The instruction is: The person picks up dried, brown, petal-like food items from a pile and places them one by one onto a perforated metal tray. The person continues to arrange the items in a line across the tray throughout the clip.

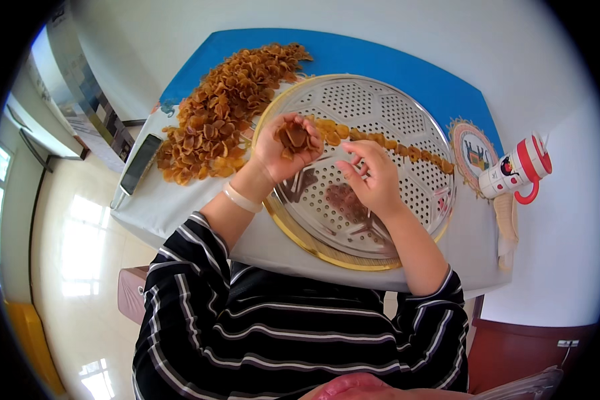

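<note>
In my left hand (pixel 285 150) rests a small heap of brown dried slices (pixel 296 137), cupped in the palm. My right hand (pixel 372 177) hovers just right of it with fingers apart, and no slice shows in its grasp. Under both hands lies a round perforated metal steamer tray (pixel 405 112), set on a gold-rimmed round base (pixel 310 245). A row of amber slices (pixel 397 146) crosses the tray from near my left hand to its right rim. Left of the tray spreads a large pile of the same slices (pixel 220 110).
A smartphone (pixel 141 164) lies at the table's left edge. On the right, a red and white handled cup (pixel 517 167) stands by a round patterned mat (pixel 472 152) and a beige cloth-like item (pixel 506 225). The table (pixel 380 50) has a blue and grey covering.
</note>
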Motion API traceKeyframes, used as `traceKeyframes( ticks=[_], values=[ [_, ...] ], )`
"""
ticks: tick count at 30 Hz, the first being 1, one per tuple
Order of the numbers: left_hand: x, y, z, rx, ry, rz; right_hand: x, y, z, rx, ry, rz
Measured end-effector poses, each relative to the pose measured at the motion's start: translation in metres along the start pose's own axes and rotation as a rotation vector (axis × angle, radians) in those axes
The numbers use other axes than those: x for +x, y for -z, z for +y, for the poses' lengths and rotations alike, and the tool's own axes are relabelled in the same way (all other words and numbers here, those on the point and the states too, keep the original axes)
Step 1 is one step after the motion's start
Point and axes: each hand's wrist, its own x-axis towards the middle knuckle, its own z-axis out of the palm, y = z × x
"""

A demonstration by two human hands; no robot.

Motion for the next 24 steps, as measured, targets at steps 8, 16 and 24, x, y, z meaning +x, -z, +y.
traceKeyframes(
  ticks=[8, 16, 24],
  values=[
    [-0.007, 0.023, -0.039, 0.062, 0.091, -0.011, -0.012, -0.013, 0.007, -0.139, 0.179, -0.057],
    [-0.011, 0.029, -0.05, -0.016, 0.069, -0.012, -0.017, -0.01, 0.01, -0.076, 0.089, -0.048],
    [-0.016, 0.02, -0.051, -0.156, 0.215, 0.074, -0.009, 0.002, 0.03, -0.138, -0.13, 0.224]
  ],
)
